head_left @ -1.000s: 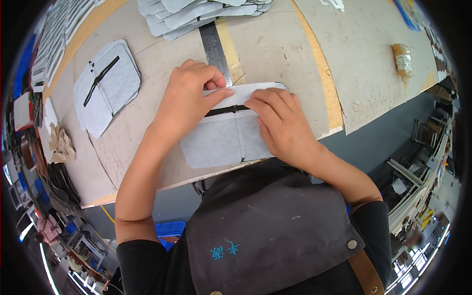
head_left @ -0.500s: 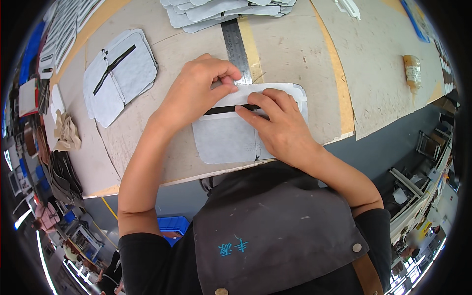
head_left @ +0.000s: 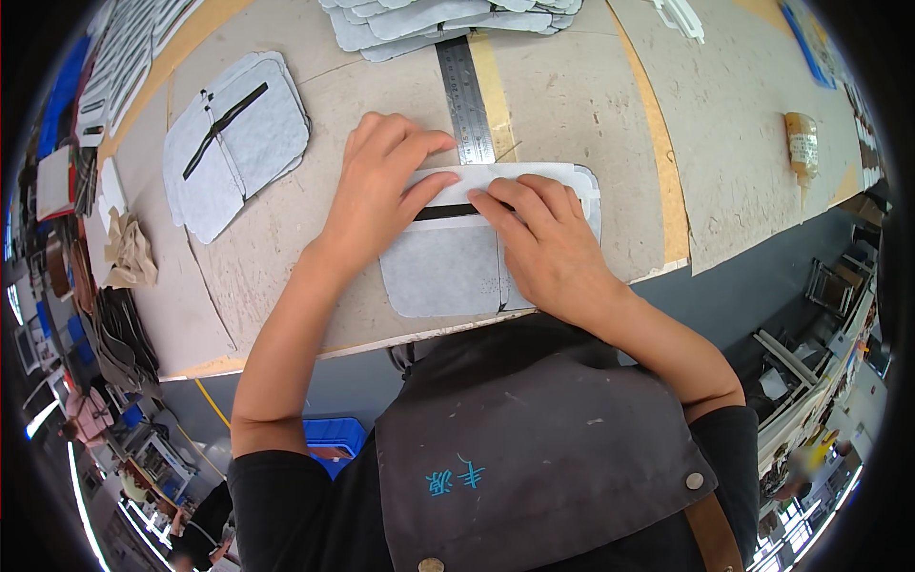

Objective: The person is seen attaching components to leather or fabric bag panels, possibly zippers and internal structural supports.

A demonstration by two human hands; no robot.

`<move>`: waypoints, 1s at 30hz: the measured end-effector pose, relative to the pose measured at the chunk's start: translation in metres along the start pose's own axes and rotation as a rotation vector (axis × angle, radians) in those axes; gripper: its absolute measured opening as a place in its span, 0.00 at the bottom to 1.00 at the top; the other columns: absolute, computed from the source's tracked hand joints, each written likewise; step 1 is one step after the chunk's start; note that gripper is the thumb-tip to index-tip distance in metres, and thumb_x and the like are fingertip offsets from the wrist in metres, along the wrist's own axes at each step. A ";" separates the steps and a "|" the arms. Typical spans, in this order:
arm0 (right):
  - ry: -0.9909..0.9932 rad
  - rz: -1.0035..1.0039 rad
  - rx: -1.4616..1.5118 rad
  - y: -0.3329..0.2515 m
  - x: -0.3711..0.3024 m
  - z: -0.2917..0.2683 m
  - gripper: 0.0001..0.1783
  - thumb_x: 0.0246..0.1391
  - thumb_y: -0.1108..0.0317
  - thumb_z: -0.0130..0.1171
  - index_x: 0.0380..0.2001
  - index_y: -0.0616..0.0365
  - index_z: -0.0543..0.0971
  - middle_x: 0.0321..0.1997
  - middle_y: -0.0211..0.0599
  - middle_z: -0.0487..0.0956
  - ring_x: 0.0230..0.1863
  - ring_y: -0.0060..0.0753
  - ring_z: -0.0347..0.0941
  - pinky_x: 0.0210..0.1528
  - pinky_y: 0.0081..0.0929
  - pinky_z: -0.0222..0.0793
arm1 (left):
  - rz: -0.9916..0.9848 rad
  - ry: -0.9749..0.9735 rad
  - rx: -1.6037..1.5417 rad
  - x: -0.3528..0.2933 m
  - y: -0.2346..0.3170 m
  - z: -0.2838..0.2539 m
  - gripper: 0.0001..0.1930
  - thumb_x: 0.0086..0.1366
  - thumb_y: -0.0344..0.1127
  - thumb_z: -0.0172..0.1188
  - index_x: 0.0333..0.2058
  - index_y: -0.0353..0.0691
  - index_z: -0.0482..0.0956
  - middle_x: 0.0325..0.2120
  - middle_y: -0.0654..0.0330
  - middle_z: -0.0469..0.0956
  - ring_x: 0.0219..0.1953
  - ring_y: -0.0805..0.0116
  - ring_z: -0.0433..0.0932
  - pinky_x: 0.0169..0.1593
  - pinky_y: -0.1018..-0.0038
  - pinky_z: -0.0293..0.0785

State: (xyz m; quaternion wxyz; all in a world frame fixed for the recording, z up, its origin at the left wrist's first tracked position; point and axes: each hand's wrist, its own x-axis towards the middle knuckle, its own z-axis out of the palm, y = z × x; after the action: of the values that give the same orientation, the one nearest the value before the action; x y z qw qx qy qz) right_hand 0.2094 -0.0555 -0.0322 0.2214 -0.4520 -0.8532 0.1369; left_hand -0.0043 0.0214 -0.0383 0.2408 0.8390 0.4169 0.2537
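A pale grey rounded panel (head_left: 438,272) lies at the table's front edge, with a white strip (head_left: 534,172) along its far side and a black slot (head_left: 443,213) below the strip. My left hand (head_left: 381,186) is open at the panel's far left, index finger and thumb apart, the thumb tip on the strip. My right hand (head_left: 553,234) rests on the panel's right part. Its fingers are bent and slightly apart, thumb and fingertips pressing on the strip near the slot; nothing shows gripped in them. Part of the panel is hidden beneath this hand.
A steel ruler (head_left: 465,105) lies beyond the panel, alongside a yellow tape strip (head_left: 496,100). Similar panels are stacked at the far side (head_left: 448,29) and at left (head_left: 253,143). A bottle of yellowish liquid (head_left: 802,148) lies at right; crumpled brown paper (head_left: 129,250) is at the left edge.
My left hand's index finger and thumb have spread apart from a near pinch. The right thumb has shifted up from the slot onto the strip. The panel stays in place.
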 end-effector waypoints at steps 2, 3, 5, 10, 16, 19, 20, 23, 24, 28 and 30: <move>-0.038 0.022 -0.006 0.000 0.000 -0.001 0.26 0.47 0.76 0.56 0.53 0.62 0.74 0.57 0.38 0.69 0.57 0.41 0.65 0.57 0.36 0.62 | 0.014 0.052 0.076 -0.008 0.000 -0.005 0.17 0.52 0.31 0.71 0.42 0.41 0.81 0.36 0.61 0.74 0.39 0.59 0.70 0.46 0.64 0.67; -0.031 0.007 -0.002 -0.001 0.000 -0.002 0.26 0.47 0.76 0.56 0.53 0.62 0.74 0.57 0.38 0.69 0.57 0.41 0.65 0.57 0.36 0.62 | 0.000 0.046 0.161 -0.012 0.002 -0.008 0.17 0.52 0.32 0.71 0.42 0.41 0.81 0.38 0.60 0.74 0.40 0.59 0.70 0.47 0.63 0.67; -0.038 -0.005 -0.068 0.000 0.000 -0.003 0.25 0.48 0.76 0.55 0.53 0.65 0.74 0.61 0.40 0.68 0.61 0.42 0.63 0.60 0.36 0.61 | 0.003 0.073 0.197 -0.018 0.009 -0.014 0.21 0.52 0.33 0.71 0.45 0.40 0.80 0.43 0.59 0.74 0.46 0.58 0.71 0.50 0.63 0.67; -0.077 -0.015 -0.001 0.001 -0.002 -0.004 0.27 0.49 0.75 0.55 0.56 0.68 0.71 0.67 0.47 0.66 0.69 0.46 0.60 0.68 0.42 0.56 | 0.079 -0.299 0.231 -0.039 0.045 0.003 0.40 0.54 0.45 0.68 0.63 0.34 0.65 0.68 0.53 0.60 0.71 0.57 0.55 0.70 0.58 0.54; -0.078 0.106 0.178 0.000 -0.018 -0.001 0.42 0.46 0.65 0.65 0.64 0.67 0.62 0.70 0.52 0.62 0.71 0.52 0.56 0.71 0.45 0.52 | -0.033 -0.376 0.308 -0.051 0.046 0.002 0.42 0.56 0.46 0.65 0.65 0.32 0.60 0.68 0.46 0.56 0.72 0.51 0.52 0.72 0.52 0.44; 0.021 0.113 0.231 0.002 -0.028 0.009 0.43 0.48 0.60 0.65 0.64 0.68 0.62 0.71 0.52 0.59 0.72 0.51 0.55 0.73 0.43 0.49 | -0.002 -0.428 0.377 -0.042 0.050 0.002 0.40 0.65 0.51 0.57 0.66 0.29 0.56 0.68 0.40 0.55 0.71 0.44 0.52 0.71 0.48 0.42; 0.063 0.094 0.288 0.007 -0.031 0.013 0.42 0.50 0.58 0.63 0.64 0.69 0.61 0.72 0.53 0.58 0.72 0.52 0.54 0.74 0.44 0.47 | 0.075 -0.356 0.354 -0.038 0.053 0.005 0.40 0.67 0.54 0.53 0.67 0.29 0.54 0.68 0.40 0.54 0.71 0.43 0.51 0.71 0.48 0.41; 0.178 -0.058 0.081 0.017 -0.031 0.031 0.44 0.54 0.50 0.56 0.64 0.75 0.61 0.71 0.58 0.59 0.74 0.53 0.51 0.76 0.46 0.42 | 0.168 -0.346 0.385 -0.032 0.061 0.018 0.40 0.71 0.57 0.44 0.68 0.29 0.52 0.69 0.39 0.52 0.71 0.41 0.51 0.71 0.48 0.42; 0.124 -0.068 0.047 0.019 -0.030 0.038 0.44 0.55 0.48 0.54 0.63 0.76 0.61 0.71 0.60 0.59 0.74 0.54 0.51 0.76 0.47 0.41 | 0.263 -0.366 0.357 -0.032 0.061 0.021 0.40 0.71 0.57 0.44 0.68 0.29 0.52 0.69 0.39 0.52 0.71 0.41 0.51 0.71 0.48 0.42; 0.445 -0.085 -0.193 0.023 -0.027 0.053 0.44 0.49 0.44 0.57 0.57 0.76 0.70 0.65 0.60 0.68 0.70 0.55 0.58 0.72 0.44 0.49 | 0.363 -0.247 0.545 -0.035 0.054 0.025 0.42 0.73 0.63 0.38 0.68 0.27 0.52 0.68 0.44 0.56 0.70 0.47 0.56 0.70 0.57 0.51; 0.499 -0.075 -0.253 0.025 -0.030 0.053 0.45 0.49 0.43 0.56 0.57 0.76 0.70 0.65 0.60 0.68 0.70 0.55 0.59 0.72 0.44 0.49 | 0.462 -0.161 0.689 -0.034 0.048 0.028 0.41 0.73 0.62 0.39 0.67 0.28 0.56 0.67 0.43 0.59 0.68 0.47 0.61 0.68 0.60 0.57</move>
State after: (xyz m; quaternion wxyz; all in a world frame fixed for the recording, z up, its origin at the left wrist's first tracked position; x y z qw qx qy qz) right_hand 0.2157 -0.0683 -0.0968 0.3713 -0.4637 -0.7989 -0.0943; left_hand 0.0232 -0.0380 -0.0379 -0.0855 0.9590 0.2580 0.0806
